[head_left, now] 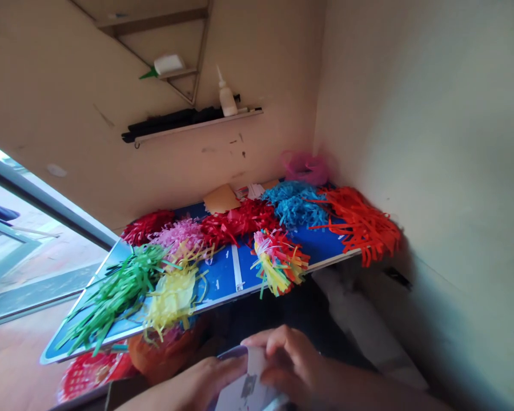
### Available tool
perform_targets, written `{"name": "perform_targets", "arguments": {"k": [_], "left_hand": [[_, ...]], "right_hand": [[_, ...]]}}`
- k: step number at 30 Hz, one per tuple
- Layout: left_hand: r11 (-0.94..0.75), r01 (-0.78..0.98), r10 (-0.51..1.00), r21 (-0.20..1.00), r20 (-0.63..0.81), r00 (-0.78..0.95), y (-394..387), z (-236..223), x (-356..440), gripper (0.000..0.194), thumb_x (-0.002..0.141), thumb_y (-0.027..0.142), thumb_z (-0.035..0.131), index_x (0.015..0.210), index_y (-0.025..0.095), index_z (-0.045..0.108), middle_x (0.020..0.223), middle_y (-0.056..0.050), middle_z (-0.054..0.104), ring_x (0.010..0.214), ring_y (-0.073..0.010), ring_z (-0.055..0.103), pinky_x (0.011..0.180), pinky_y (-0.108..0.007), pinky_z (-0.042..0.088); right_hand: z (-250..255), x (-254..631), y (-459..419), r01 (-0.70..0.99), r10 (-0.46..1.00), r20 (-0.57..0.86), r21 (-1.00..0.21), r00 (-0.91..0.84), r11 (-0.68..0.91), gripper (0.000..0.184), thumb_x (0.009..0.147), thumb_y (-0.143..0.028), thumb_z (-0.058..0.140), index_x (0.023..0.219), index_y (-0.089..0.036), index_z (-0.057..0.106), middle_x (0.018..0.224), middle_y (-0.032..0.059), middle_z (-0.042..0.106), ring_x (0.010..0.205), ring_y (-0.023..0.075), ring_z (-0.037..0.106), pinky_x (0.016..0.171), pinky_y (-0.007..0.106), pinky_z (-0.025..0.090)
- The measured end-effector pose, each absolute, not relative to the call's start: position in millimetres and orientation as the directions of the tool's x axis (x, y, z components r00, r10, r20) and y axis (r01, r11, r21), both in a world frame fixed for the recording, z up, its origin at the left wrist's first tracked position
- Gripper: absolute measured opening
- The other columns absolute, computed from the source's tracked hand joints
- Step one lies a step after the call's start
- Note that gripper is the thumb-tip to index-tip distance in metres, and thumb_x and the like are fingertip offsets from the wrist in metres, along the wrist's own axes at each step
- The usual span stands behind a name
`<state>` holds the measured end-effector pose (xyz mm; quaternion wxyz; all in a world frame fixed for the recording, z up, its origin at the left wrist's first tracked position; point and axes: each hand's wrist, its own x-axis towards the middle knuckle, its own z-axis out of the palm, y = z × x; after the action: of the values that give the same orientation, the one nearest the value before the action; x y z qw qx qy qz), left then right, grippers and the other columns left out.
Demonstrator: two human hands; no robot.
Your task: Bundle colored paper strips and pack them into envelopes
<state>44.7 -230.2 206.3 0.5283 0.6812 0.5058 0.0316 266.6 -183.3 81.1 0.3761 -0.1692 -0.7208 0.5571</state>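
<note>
- white card (244, 388) held low between both hands, its dark printed mark (249, 386) too blurred to read
- left hand (188, 385) grips the card's left edge, narrow hold
- right hand (293, 365) curls over the card's upper edge, fingers closed on it
- shredded-paper tassels (278, 262) lie on the blue bench (223, 279), well beyond the hands

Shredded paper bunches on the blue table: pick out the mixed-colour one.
The red, yellow and green paper bunch near the front edge of the blue table; every other bunch is one colour.
</note>
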Motion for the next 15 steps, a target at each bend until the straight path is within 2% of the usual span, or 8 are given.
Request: {"name": "perform_targets", "arguments": {"k": [3, 6, 11, 15], "left_hand": [[0.103, 0.617, 0.721, 0.78, -0.486, 0.494, -225.3, 198.4, 42.4, 0.101, 0.07, 0.087, 0.04, 0.143, 0.017, 0.044, 0.131, -0.017, 0.059, 0.114, -0.0353, 0.057, 0.1, -0.045, 0.046], [0.083, 0.572, 0.688, 0.816, -0.462, 0.56, -221.2, 190.1, 38.8, 0.098, 0.073, 0.084, 0.043, 0.145, 0.017, 0.041, 0.137, -0.018, 0.054, 0.121, -0.0358, 0.053, 0.105, -0.046, 0.041], [0.165, 0.464, 0.696, 0.87, -0.436, 0.571, -218.7, 178.5, 35.3, 0.092, 0.074, 0.08, 0.048, 0.143, 0.02, 0.044, 0.127, -0.014, 0.062, 0.11, -0.0331, 0.059, 0.093, -0.044, 0.05], [0.188, 0.44, 0.716, 0.878, -0.429, 0.551, -216.8, 177.6, 32.7, 0.086, 0.078, 0.078, 0.047, 0.141, 0.02, 0.049, 0.14, -0.014, 0.054, 0.12, -0.0336, 0.055, 0.101, -0.045, 0.044]], "right_hand": [[82.0, 263.7, -177.8, -0.17, 0.618, 0.51, -0.835, -0.598, 0.524, 0.016, 0.096, -0.036, 0.053, 0.106, -0.024, 0.055, 0.117, 0.0089, 0.071, 0.108, 0.0205, 0.067, 0.093, 0.032, 0.052], [78.9, 261.1, -173.0, -0.154, 0.577, 0.604, -0.752, -0.55, 0.64, 0.015, 0.096, -0.035, 0.056, 0.105, -0.023, 0.054, 0.115, 0.0089, 0.071, 0.106, 0.0193, 0.068, 0.091, 0.029, 0.053], [70.4, 258.3, -173.7, -0.054, 0.618, 0.615, -0.729, -0.491, 0.683, 0.02, 0.093, -0.043, 0.059, 0.097, -0.024, 0.054, 0.102, 0.0065, 0.074, 0.089, 0.0174, 0.071, 0.079, 0.025, 0.054], [70.3, 257.9, -173.7, 0.008, 0.61, 0.644, -0.685, -0.462, 0.729, 0.015, 0.096, -0.04, 0.056, 0.097, -0.025, 0.056, 0.098, 0.0029, 0.076, 0.085, 0.0161, 0.073, 0.079, 0.024, 0.052]]}}
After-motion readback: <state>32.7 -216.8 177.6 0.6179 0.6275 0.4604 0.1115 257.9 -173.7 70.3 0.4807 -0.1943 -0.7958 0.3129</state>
